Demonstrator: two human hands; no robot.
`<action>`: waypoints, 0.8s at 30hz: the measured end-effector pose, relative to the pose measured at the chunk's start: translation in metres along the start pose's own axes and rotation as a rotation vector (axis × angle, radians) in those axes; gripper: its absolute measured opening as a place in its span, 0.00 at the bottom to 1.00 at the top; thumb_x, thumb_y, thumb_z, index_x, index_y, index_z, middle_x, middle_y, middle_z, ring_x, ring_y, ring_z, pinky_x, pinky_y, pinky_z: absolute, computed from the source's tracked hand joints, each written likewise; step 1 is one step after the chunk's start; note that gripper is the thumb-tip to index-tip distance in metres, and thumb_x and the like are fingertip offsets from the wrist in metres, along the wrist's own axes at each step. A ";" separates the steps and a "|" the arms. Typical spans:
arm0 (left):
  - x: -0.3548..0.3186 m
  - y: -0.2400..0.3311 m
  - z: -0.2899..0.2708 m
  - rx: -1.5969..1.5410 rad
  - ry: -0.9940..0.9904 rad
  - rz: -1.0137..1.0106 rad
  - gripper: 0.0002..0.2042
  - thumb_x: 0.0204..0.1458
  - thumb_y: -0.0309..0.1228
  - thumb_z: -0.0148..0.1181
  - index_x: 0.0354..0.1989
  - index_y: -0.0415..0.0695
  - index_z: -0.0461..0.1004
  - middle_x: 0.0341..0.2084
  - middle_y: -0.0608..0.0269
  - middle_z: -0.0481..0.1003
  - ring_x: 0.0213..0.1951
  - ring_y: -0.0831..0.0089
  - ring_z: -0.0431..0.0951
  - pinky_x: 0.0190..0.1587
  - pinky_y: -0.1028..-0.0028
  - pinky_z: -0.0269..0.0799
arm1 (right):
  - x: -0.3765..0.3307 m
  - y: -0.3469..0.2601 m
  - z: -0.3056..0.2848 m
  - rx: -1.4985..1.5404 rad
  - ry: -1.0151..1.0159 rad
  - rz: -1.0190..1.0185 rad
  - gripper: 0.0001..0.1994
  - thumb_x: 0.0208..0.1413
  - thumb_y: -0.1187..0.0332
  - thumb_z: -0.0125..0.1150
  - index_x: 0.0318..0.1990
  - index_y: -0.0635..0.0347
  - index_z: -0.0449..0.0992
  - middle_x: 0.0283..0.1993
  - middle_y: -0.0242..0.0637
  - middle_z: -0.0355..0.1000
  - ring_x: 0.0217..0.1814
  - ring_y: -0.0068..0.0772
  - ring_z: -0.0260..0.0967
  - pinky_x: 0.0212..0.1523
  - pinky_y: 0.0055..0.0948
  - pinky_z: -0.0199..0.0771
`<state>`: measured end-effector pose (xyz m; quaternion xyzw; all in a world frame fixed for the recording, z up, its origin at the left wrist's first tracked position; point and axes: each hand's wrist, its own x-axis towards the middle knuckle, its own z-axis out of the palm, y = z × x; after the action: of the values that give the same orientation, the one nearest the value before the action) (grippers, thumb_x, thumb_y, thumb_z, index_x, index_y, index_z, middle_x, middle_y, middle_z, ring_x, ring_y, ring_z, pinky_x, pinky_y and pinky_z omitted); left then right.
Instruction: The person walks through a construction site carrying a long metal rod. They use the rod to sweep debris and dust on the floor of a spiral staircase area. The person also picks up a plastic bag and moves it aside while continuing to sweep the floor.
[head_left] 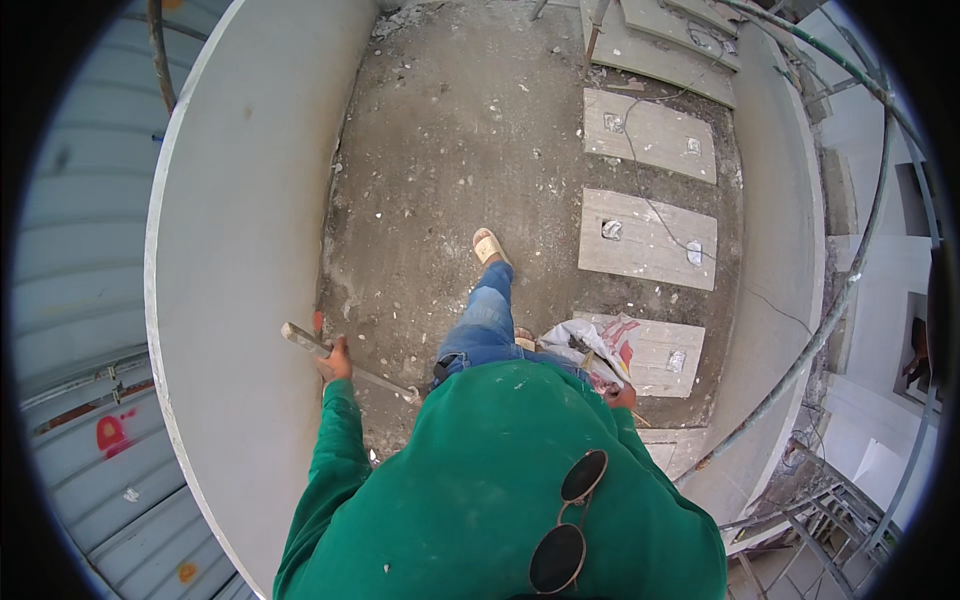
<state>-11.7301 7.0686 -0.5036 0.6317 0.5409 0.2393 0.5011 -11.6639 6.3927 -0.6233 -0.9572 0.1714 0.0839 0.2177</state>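
While walking, hands grip a hammer [345, 362] and a sack [590, 350].

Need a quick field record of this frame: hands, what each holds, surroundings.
setting: rough concrete floor between pale curved walls
left hand: grips a long flat wooden-looking bar
right hand: mostly hidden; at a white printed sack, grip unclear
on floor: flat grey slabs in a row, thin cable across them
clothing: green top, blue jeans, pale sandal
hanging at chest: sunglasses
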 end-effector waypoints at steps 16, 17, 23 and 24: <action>0.284 0.108 0.291 0.246 -0.184 -0.075 0.21 0.44 0.34 0.70 0.40 0.32 0.71 0.30 0.54 0.78 0.29 0.65 0.80 0.34 0.68 0.74 | 0.409 -0.197 -0.082 1.293 0.141 1.019 0.10 0.58 0.71 0.46 0.40 0.64 0.74 0.23 0.29 0.60 0.19 0.18 0.55 0.18 0.15 0.60; 0.294 0.131 0.311 0.194 -0.159 -0.079 0.22 0.44 0.35 0.70 0.41 0.32 0.71 0.31 0.53 0.78 0.30 0.65 0.80 0.35 0.68 0.75 | 0.441 -0.231 -0.085 1.281 0.111 1.024 0.07 0.57 0.72 0.46 0.35 0.63 0.72 0.23 0.32 0.62 0.19 0.21 0.57 0.16 0.16 0.60; 0.340 0.202 0.396 0.115 -0.050 -0.077 0.22 0.44 0.34 0.71 0.42 0.31 0.70 0.33 0.54 0.77 0.32 0.66 0.78 0.36 0.68 0.75 | 0.652 -0.298 -0.001 1.144 -0.179 0.998 0.06 0.55 0.72 0.52 0.35 0.64 0.75 0.25 0.40 0.68 0.21 0.29 0.64 0.17 0.25 0.64; 0.336 0.218 0.408 0.125 -0.015 -0.064 0.22 0.44 0.34 0.71 0.41 0.31 0.71 0.32 0.55 0.77 0.32 0.66 0.78 0.36 0.68 0.75 | 0.664 -0.317 0.008 0.851 -0.257 0.695 0.07 0.54 0.71 0.53 0.35 0.64 0.75 0.25 0.41 0.68 0.22 0.31 0.65 0.18 0.28 0.66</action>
<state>-11.1875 7.2453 -0.5461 0.6460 0.5708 0.1842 0.4722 -10.9333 6.4712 -0.6637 -0.6545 0.4673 0.1899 0.5633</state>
